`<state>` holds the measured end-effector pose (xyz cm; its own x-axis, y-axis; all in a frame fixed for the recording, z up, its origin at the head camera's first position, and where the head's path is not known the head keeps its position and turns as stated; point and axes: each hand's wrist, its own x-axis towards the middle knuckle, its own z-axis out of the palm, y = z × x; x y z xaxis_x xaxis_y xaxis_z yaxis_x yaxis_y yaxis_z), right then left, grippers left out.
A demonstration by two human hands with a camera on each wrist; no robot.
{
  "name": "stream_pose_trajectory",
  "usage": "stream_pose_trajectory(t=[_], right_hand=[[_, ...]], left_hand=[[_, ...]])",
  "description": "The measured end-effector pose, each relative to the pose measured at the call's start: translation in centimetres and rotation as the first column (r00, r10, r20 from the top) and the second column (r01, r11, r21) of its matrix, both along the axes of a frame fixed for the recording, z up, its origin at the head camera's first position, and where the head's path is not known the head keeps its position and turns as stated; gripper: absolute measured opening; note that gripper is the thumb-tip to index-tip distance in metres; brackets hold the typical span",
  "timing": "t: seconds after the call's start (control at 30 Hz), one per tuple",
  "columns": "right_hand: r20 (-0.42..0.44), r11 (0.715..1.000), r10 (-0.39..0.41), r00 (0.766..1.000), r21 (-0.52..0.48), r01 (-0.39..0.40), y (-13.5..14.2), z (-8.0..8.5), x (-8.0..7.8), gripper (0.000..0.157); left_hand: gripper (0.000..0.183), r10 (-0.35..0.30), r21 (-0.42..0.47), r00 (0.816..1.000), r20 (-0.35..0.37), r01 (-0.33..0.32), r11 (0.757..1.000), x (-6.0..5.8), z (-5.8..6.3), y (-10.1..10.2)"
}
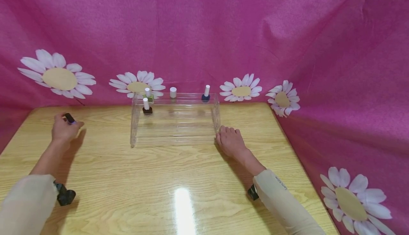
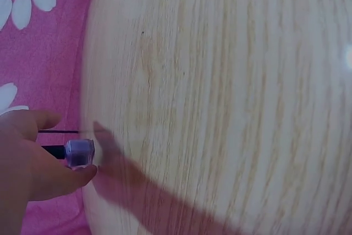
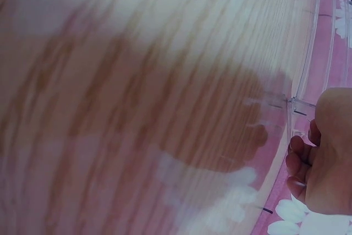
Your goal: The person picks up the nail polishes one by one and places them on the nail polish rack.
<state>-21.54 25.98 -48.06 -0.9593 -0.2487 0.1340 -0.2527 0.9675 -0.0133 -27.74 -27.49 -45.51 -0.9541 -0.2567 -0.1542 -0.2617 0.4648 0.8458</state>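
Note:
At the table's far left, my left hand (image 1: 65, 129) pinches a nail polish bottle (image 1: 69, 118) with a black cap. The left wrist view shows purple glass on this nail polish bottle (image 2: 80, 153), tilted between thumb and fingers. My right hand (image 1: 230, 142) has its fingers curled at the right end of a clear stepped display rack (image 1: 134, 132) and grips its edge. On the rack's top tier stand a green bottle (image 1: 149, 97), a white-capped bottle (image 1: 173, 92) and a dark blue bottle (image 1: 206, 98). A dark brown bottle (image 1: 147, 110) stands one tier lower, at the left.
The wooden table (image 1: 127, 189) reaches back to a pink cloth (image 1: 198, 32) printed with daisies, which also hangs along the right side. A bright light reflection lies near the front middle of the table. A dark wrist device (image 1: 65, 194) sits under the left sleeve.

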Motion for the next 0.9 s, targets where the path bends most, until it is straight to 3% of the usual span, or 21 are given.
stream_pose_trajectory(t=[0.1, 0.33, 0.6, 0.9], right_hand=[[-0.015, 1.0, 0.005, 1.0, 0.0, -0.005, 0.0, 0.0, 0.0, 0.027], [-0.031, 1.0, 0.027, 0.999, -0.002, -0.027, 0.0, 0.0, 0.1, 0.027], [-0.026, 1.0, 0.015, 1.0, -0.001, -0.015, 0.1, -0.1, -0.1, 0.027], [-0.002, 1.0, 0.009, 1.0, -0.014, -0.009, 0.1, 0.0, 0.0, 0.027]], left_hand=[[0.072, -0.039, -0.026, 0.999, -0.006, 0.038, 0.999, 0.0, -0.1, -0.2], [0.052, -0.065, -0.089, 0.997, -0.036, 0.062, 0.994, 0.1, -0.5, -0.4], [0.04, -0.143, -0.179, 0.989, -0.043, 0.133, 0.975, 0.4, -0.9, -0.8], [0.043, -0.107, -0.223, 0.986, -0.129, 0.076, 0.972, 0.5, -1.6, -0.7]])
